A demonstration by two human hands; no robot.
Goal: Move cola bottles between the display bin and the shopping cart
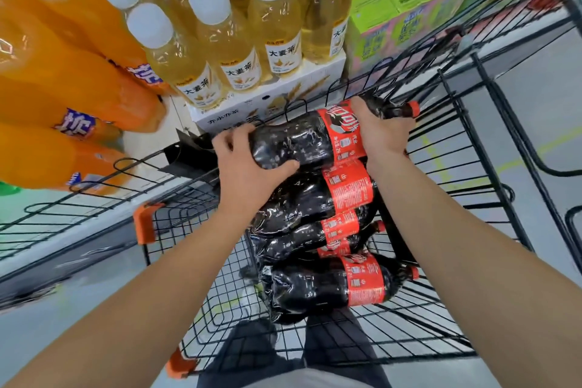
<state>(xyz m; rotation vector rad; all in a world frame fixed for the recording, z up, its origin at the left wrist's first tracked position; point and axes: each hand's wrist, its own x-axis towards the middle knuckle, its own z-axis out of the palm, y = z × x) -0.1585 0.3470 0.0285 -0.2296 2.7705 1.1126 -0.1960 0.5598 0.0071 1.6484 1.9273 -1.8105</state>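
Note:
A large cola bottle [299,138] with a red label and red cap lies on its side at the top of a pile in the black wire shopping cart [441,123]. My left hand [248,167] grips its base end. My right hand [378,132] clasps its shoulder near the neck. Under it lie several more cola bottles, one directly below [315,195] and one nearest me [327,287], all pointing their caps to the right.
Orange soda bottles [63,88] fill a wire display bin at the left. Yellow barley tea bottles [220,28] stand on white cartons beyond the cart. Green and pink drink cartons [409,6] are stacked at top right. My legs show below the cart.

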